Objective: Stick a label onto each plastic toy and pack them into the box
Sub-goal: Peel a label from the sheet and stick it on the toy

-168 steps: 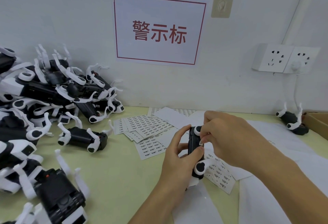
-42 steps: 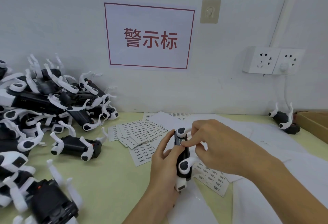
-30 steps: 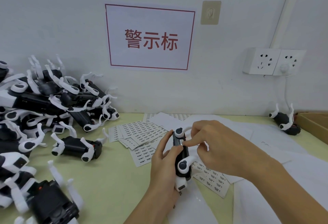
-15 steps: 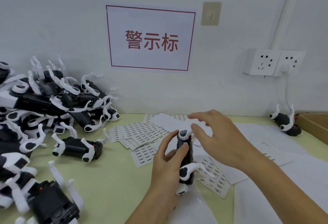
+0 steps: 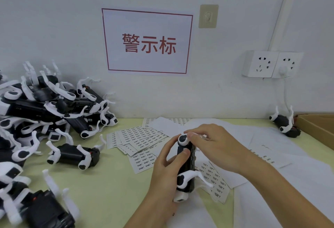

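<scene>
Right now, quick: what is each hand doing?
Left hand: grips the black-and-white plastic toy upright, thumb pressed on its body.
Right hand: fingers curled over the toy's top end, touching it; a firm grip cannot be told.

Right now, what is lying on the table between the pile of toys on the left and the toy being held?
Head view: label sheets fanned on the table.
</scene>
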The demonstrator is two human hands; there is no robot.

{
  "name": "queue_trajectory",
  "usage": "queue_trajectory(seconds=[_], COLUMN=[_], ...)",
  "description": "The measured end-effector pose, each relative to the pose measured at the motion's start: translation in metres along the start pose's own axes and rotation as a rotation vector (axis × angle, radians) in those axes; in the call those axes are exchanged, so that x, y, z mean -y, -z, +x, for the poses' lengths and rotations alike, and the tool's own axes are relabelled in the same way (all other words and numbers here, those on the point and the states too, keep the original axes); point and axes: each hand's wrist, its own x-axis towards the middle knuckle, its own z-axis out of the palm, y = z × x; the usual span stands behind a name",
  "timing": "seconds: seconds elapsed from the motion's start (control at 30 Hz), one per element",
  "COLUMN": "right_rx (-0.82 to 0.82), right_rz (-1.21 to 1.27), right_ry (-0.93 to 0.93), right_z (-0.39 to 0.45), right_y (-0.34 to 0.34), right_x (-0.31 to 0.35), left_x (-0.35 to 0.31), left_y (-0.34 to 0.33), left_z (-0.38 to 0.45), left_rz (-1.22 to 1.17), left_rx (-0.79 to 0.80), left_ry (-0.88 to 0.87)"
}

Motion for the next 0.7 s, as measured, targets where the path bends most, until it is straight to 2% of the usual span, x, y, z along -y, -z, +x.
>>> queue_trajectory(seconds=[0.23, 0.43, 0.6, 0.7], right_rx=[0.014, -0.160, -0.379, -0.422], right_rz=[0.068, 0.128, 0.191, 0.266], right_ry=[-0.037, -0.095, -0.118, -0.099], right_z=[0.001, -0.001, 0.002, 0.000], right_y=[0.009, 0.030, 0.020, 0.007], right_x=[-0.001, -0.007, -0.004, 0.004], left_x=[-0.005, -0.007, -0.009, -0.011], left_y=[0.000, -0.002, -0.010, -0.009], left_z=[-0.002, -0.003, -0.003, -0.003], left_rz=[-0.058, -0.211, -0.250, -0.296], left_rx=[0.091, 0.104, -0.039, -0.096], left_ry=[0.037, 0.015, -0.066, -0.038])
